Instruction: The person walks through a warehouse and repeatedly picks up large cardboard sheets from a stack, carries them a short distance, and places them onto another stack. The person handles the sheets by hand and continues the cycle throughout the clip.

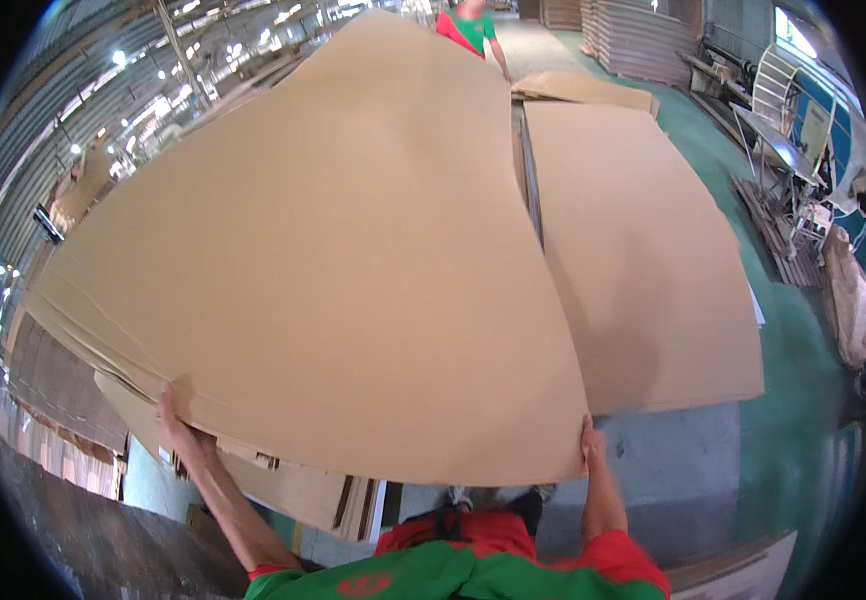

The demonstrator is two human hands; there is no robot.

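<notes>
Left fingers (167,404) | right fingers (588,436) | both gripping large cardboard sheet (333,280) | second sheet (653,260) rightward

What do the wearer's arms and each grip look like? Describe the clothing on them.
The left grip and right grip are ungloved hands. The left arm and right arm are uncovered along the forearm, with no watch or wristband visible. Both have short red sleeves on a green shirt, which bears a reddish mark.
</notes>
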